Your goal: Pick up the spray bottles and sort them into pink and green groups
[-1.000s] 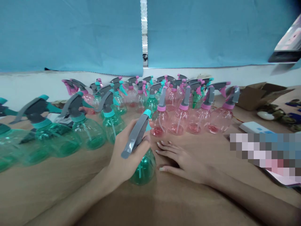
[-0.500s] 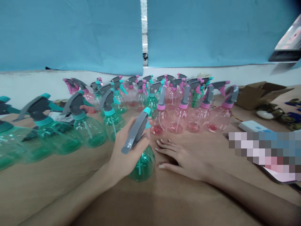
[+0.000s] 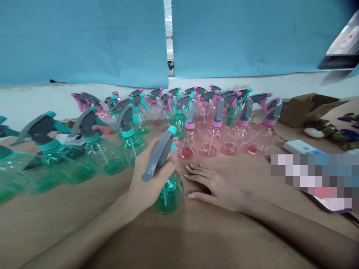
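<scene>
My left hand (image 3: 150, 175) is wrapped round the neck of a green spray bottle (image 3: 170, 196) with a grey and turquoise trigger head. The bottle's neck is hidden behind my fingers. Its round base seems to be on the brown table (image 3: 196, 239). To the right of it my right hand (image 3: 214, 185) lies palm down on the table, fingers spread, holding nothing. Just beyond that hand stands a row of pink spray bottles (image 3: 209, 144), while green spray bottles (image 3: 105, 157) line up to the left.
More pink and green spray bottles crowd together at the back, below a blue cloth (image 3: 84, 41). An open cardboard box (image 3: 303, 110) sits at the back right. Nearer are a white box (image 3: 301, 147) and a flat device with a blurred-out screen (image 3: 316, 183).
The whole view has shifted slightly. My left hand keeps its grip on the green spray bottle, and my right hand still lies flat.
</scene>
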Demonstrator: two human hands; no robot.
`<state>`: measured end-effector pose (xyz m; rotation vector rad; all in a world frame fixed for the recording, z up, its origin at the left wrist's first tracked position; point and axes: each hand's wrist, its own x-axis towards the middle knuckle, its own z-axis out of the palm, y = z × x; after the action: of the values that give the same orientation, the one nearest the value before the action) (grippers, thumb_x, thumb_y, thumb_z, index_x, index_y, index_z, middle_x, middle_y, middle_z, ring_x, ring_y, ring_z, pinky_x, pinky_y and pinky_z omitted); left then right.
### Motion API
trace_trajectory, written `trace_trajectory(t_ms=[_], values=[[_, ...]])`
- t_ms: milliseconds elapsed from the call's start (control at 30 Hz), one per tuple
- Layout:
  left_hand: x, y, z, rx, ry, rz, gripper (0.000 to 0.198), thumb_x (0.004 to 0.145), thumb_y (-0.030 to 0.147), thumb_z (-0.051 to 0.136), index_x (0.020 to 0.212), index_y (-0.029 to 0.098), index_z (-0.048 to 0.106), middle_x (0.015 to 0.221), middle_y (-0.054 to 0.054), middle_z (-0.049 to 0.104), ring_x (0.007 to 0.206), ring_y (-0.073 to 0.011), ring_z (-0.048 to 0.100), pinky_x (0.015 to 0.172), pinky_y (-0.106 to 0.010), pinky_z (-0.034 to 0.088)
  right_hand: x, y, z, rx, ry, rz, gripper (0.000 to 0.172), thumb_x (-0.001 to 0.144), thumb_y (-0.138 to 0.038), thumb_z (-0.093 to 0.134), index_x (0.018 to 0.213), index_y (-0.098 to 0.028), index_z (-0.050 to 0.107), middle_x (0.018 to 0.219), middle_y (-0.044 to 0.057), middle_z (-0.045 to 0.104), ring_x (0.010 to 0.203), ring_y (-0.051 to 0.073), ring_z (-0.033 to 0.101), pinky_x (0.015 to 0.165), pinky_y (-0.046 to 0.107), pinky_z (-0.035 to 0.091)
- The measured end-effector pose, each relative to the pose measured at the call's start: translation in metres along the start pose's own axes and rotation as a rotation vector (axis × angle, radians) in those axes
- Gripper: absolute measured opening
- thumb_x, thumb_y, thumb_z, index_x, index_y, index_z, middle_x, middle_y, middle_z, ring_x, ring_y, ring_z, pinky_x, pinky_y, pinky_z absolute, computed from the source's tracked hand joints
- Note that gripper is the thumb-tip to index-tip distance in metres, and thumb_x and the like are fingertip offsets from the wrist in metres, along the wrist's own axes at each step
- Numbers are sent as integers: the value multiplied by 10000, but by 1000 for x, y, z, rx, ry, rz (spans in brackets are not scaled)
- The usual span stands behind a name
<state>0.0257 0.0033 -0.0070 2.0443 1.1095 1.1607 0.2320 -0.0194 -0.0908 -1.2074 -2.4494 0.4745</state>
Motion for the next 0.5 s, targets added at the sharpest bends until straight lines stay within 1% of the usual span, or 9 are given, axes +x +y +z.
trace_trajectory(t_ms=[133,200,367,500], values=[[0,0,0,13,-11,-4,191,740,160,473,901,260,492,680,50,500,598,-153,489,558,-290,362,0,-1,-1,-2,-2,3,630,900,-562,433,1397,-176,393,1474,82,344,1382,221,255,1138,442,218],[1,0,0,6,-15,-9,185,735,161,478,891,261,483,671,52,501,593,-155,486,559,-292,362,0,-1,0,2,1,5,627,898,-563,434,1394,-182,396,1470,81,352,1378,223,265,1135,447,226],[2,4,-2,30,-16,-3,111,712,162,489,741,248,425,672,47,511,599,-154,489,581,-295,387,0,1,1,16,13,-1,603,899,-555,442,1396,-216,395,1468,66,357,1375,224,273,1133,459,230],[2,5,-4,31,-25,12,164,724,175,485,666,241,347,628,42,447,611,-155,493,574,-296,388,-1,1,2,16,6,-6,608,899,-551,445,1394,-202,397,1473,70,345,1376,228,271,1132,460,231]])
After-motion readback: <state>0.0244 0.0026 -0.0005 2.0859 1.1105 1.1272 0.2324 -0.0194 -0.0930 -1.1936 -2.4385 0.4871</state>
